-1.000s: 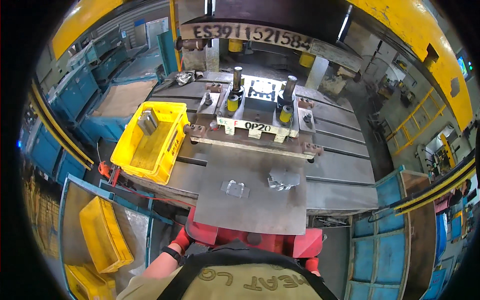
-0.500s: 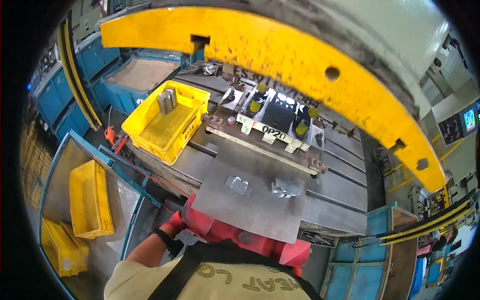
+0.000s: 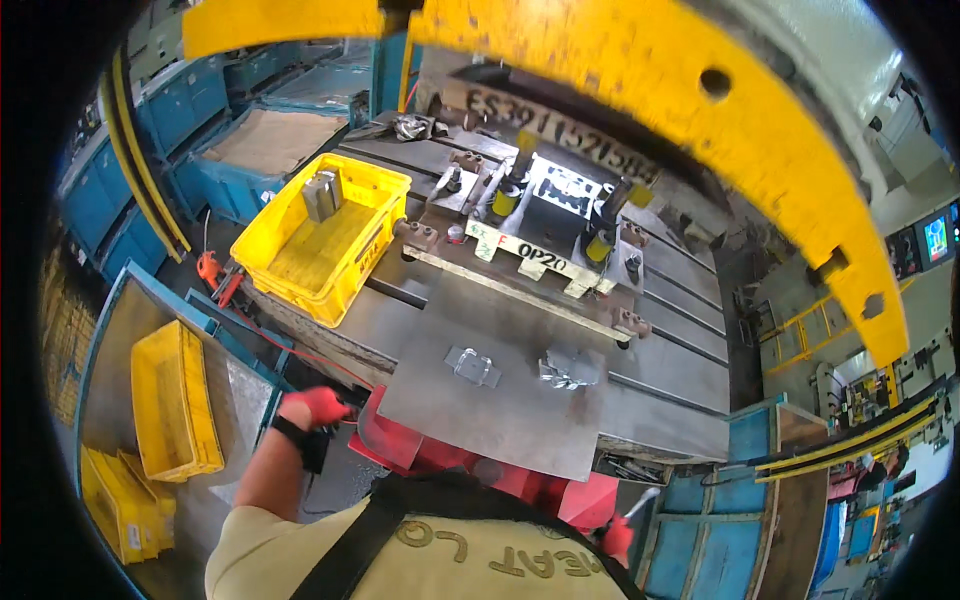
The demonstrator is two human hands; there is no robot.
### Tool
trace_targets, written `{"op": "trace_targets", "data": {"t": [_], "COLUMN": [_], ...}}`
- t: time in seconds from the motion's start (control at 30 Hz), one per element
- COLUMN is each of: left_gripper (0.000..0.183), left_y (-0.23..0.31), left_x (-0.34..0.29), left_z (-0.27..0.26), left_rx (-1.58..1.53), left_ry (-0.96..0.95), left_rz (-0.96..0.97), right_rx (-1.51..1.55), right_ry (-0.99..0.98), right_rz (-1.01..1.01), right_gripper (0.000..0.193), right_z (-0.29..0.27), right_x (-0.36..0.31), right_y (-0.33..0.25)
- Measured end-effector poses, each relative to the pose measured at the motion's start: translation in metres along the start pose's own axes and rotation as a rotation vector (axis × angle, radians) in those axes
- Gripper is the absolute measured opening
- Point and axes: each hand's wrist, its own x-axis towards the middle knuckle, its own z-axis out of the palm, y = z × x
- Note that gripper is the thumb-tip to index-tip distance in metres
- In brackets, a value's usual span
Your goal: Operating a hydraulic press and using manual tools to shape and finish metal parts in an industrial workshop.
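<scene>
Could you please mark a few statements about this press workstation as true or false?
1. Both hands are bare. False: the left hand and right hand are gloved in red.
2. A yellow crate holding metal parts stands on the press bed. True.
3. The steel plate carries nothing. False: a flattish metal part and shinier bent metal lie on the steel plate.
4. A black wristband sits just behind the left hand. True.
5. The yellow crate is right of the die set. False: it is left of the die set.
6. A slender pale tool sticks out from the right hand. True.
</scene>
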Motion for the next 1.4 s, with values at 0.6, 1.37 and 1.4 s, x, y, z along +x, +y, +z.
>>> {"op": "trace_targets", "data": {"t": [0.6, 1.37, 1.4], "left_gripper": [0.051, 0.016, 0.013], "left_y": [0.302, 0.243, 0.211], "left_x": [0.142, 0.081, 0.097], "left_z": [-0.210, -0.188, -0.170], "left_rx": [-0.049, -0.674, -0.735], "left_ry": [0.787, 0.364, 0.226], "left_rz": [0.555, 0.893, 0.820], "right_rx": [0.339, 0.712, 0.791], "right_ry": [-0.453, -0.815, -0.928], "right_rz": [-0.020, 0.159, 0.184], "right_gripper": [0.013, 0.044, 0.029], "right_z": [0.080, 0.067, 0.066], "right_x": [-0.030, -0.024, -0.016], "right_y": [-0.128, -0.108, -0.104]}}
